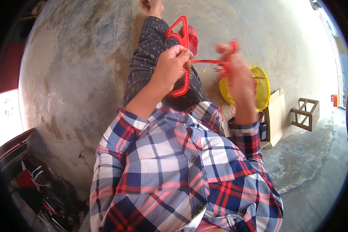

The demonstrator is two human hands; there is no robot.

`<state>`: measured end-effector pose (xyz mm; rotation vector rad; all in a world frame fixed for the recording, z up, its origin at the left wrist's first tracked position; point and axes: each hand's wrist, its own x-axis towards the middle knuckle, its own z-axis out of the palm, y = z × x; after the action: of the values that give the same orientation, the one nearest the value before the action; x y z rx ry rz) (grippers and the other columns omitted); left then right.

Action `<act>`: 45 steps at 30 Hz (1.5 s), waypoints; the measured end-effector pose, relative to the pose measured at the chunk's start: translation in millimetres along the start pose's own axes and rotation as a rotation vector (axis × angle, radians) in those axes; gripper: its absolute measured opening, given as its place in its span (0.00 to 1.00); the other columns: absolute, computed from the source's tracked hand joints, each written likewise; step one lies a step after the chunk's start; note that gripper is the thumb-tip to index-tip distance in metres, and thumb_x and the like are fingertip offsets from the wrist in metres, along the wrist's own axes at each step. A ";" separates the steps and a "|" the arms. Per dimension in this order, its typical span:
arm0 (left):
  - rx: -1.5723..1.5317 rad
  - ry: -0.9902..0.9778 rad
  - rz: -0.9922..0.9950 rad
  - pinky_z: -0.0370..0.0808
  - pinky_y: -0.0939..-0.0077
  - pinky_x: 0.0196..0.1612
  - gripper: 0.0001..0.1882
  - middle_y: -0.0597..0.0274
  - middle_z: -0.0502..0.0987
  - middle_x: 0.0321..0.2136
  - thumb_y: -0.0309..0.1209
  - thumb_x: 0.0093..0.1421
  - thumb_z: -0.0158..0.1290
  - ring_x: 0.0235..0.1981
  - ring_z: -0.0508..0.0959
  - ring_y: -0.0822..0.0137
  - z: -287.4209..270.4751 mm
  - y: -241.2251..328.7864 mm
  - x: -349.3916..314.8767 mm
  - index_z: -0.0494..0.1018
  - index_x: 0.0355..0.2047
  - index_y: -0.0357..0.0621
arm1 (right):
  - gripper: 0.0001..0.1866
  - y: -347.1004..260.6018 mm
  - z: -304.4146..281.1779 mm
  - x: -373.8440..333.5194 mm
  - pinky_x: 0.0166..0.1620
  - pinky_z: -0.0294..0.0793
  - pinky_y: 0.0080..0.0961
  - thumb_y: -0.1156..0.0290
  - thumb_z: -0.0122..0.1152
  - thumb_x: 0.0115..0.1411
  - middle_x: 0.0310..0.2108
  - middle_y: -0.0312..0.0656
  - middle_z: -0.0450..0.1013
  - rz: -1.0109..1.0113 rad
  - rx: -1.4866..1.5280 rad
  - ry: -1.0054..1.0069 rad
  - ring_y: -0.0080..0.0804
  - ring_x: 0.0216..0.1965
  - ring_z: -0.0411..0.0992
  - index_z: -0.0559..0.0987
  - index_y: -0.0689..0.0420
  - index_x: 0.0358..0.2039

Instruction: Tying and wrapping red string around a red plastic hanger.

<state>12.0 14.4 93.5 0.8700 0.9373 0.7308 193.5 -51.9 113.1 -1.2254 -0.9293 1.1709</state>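
My left hand (173,66) is closed around a red bag-handle-like frame (185,33) above my lap. The frame has a pointed loop at its far end, and its near curved part (185,86) looks wound with red cord. From the left hand's fingers a red cord (207,61) runs taut to the right. My right hand (239,77) is raised and smeared by motion, with strands of the cord bunched at its fingers. A red rounded thing (193,40) lies behind the frame, partly hidden by it.
A yellow mesh-like basket (263,87) stands on the floor beyond my right forearm. Beside it are an open cardboard box (276,118), a dark device (263,130) and a small wooden stool (306,114). Dark clutter (46,189) sits at the lower left.
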 end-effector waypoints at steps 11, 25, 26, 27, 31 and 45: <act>0.081 0.032 -0.059 0.52 0.88 0.14 0.05 0.76 0.67 0.18 0.30 0.61 0.52 0.13 0.58 0.86 -22.0 -36.0 17.4 0.71 0.30 0.43 | 0.07 27.1 -93.9 15.2 0.18 0.46 0.16 0.67 0.47 0.64 0.14 0.25 0.50 -0.041 0.697 0.145 0.15 0.15 0.47 0.71 0.57 0.35; -0.190 0.232 -0.237 0.67 0.83 0.40 0.12 0.62 0.74 0.32 0.25 0.52 0.51 0.34 0.73 0.71 -23.0 -61.7 29.8 0.70 0.38 0.39 | 0.06 37.9 -17.0 -5.1 0.20 0.49 0.14 0.71 0.55 0.60 0.17 0.24 0.61 0.344 0.179 0.017 0.11 0.17 0.54 0.73 0.56 0.26; -0.196 0.230 -0.239 0.67 0.83 0.40 0.12 0.62 0.74 0.32 0.25 0.52 0.51 0.34 0.73 0.71 -28.8 -71.9 36.4 0.70 0.38 0.39 | 0.06 33.0 -16.1 -10.0 0.20 0.49 0.14 0.71 0.55 0.60 0.17 0.25 0.61 0.328 0.142 0.006 0.11 0.17 0.54 0.73 0.56 0.26; -0.155 0.152 -0.228 0.67 0.82 0.40 0.12 0.62 0.73 0.32 0.25 0.52 0.52 0.34 0.73 0.72 -32.9 -75.6 40.1 0.69 0.38 0.38 | 0.06 30.3 -15.4 -14.3 0.19 0.49 0.15 0.71 0.55 0.60 0.17 0.25 0.61 0.313 0.107 -0.003 0.11 0.16 0.54 0.72 0.56 0.26; -0.231 0.061 -0.178 0.69 0.80 0.40 0.14 0.63 0.72 0.31 0.25 0.52 0.52 0.34 0.73 0.72 -37.1 -81.7 38.3 0.69 0.40 0.37 | 0.05 37.0 -42.7 -23.8 0.18 0.50 0.16 0.71 0.55 0.60 0.17 0.26 0.60 0.238 0.164 0.035 0.13 0.15 0.54 0.72 0.56 0.27; 0.123 -0.323 -0.029 0.70 0.70 0.49 0.10 0.57 0.75 0.41 0.29 0.62 0.50 0.40 0.75 0.61 12.0 -14.7 -21.1 0.73 0.42 0.40 | 0.23 63.8 8.3 -22.3 0.19 0.60 0.19 0.49 0.48 0.63 0.21 0.39 0.71 0.470 0.720 -0.515 0.25 0.18 0.67 0.75 0.60 0.37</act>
<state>16.4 -13.6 92.2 1.0449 0.7090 0.4918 171.4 -74.7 52.9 -0.5576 -0.4844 2.0369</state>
